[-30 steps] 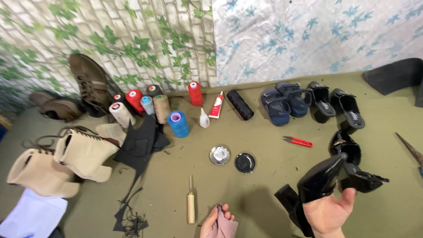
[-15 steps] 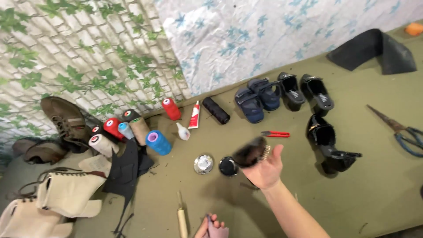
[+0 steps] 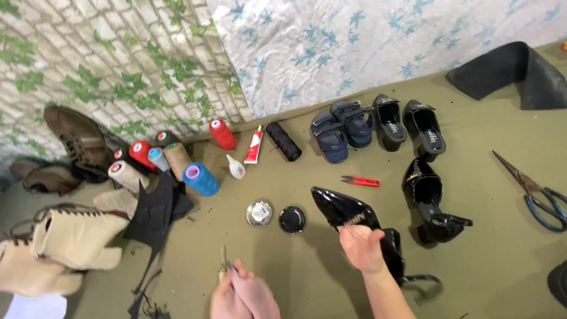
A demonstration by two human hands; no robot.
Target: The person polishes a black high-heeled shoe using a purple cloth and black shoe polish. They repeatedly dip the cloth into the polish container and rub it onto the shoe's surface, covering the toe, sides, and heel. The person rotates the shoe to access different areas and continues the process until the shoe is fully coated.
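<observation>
My right hand rests on top of a glossy black high-heeled shoe, fingers curled over its middle. The shoe lies on the olive mat, its pointed toe toward the far left. Its mate stands to the right, apart from my hand. My left hand is at the bottom edge, closed on a pinkish cloth. It covers the handle of an awl, whose metal tip sticks out above the fingers.
A small open tin and its black lid lie left of the shoe. Red snips, thread spools, a glue tube, blue sandals, black sandals, scissors, beige boots and black leather scraps surround them.
My right hand has brought the black shoe down from the air onto the mat. My left hand has moved up over the awl handle. The view has shifted.
</observation>
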